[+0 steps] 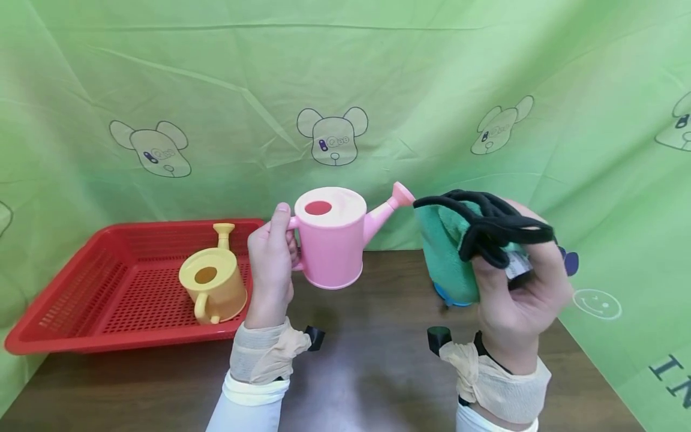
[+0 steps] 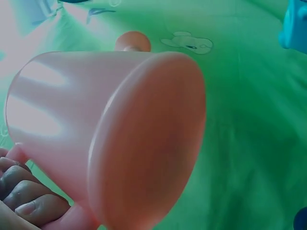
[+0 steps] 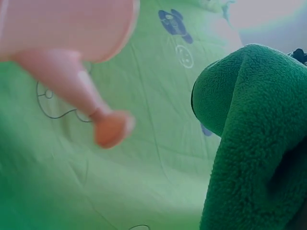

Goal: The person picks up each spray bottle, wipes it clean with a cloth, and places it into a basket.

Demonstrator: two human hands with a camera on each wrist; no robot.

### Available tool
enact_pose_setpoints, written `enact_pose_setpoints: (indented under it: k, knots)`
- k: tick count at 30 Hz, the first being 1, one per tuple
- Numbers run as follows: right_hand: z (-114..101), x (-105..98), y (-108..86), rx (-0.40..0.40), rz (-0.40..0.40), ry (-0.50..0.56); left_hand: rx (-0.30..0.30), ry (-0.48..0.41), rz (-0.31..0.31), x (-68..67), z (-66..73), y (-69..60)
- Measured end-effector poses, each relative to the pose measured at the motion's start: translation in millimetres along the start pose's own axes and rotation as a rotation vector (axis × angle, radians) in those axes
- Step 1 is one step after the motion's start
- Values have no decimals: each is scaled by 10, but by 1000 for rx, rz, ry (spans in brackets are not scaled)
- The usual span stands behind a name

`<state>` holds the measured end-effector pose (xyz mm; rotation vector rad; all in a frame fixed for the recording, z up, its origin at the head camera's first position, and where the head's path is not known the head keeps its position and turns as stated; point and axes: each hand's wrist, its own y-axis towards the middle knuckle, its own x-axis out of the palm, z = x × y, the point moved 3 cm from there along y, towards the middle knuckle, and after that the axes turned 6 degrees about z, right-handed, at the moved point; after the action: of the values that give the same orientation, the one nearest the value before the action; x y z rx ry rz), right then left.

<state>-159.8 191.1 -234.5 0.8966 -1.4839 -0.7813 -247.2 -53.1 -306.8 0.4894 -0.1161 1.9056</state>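
Right hand (image 1: pixel 526 307) grips teal fabric (image 1: pixel 444 258), label (image 1: pixel 519 264) unreadable; backdrop (image 1: pixel 410 72) shows "IN"

Room over the tabletop (image 1: pixel 372 372) between wrists (image 1: pixel 261 354), pink watering can (image 1: pixel 332 249) in the way beyond

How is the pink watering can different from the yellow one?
The pink watering can is held up by the left hand, while the yellow watering can sits in the red basket. The pink can's spout points right in the head view, while the yellow can's spout points toward the back. Both have a hole in the top.
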Motion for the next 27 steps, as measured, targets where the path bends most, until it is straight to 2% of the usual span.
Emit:
enact_pose_setpoints:
  k: [5,13,21,27]
  knots:
    - [62,-16,-42,65,-104,-71,35,-67,19,-32,66,-33]
    - [177,-95,-101,123,-221,-171,36,-76,15,-31,92,-62]
    - [268,-142,-162,145,-299,-309,44,-60,29,-59,99,-65]
    - [325,-168,-190,171,-325,-359,42,-60,53,-98,107,-47]
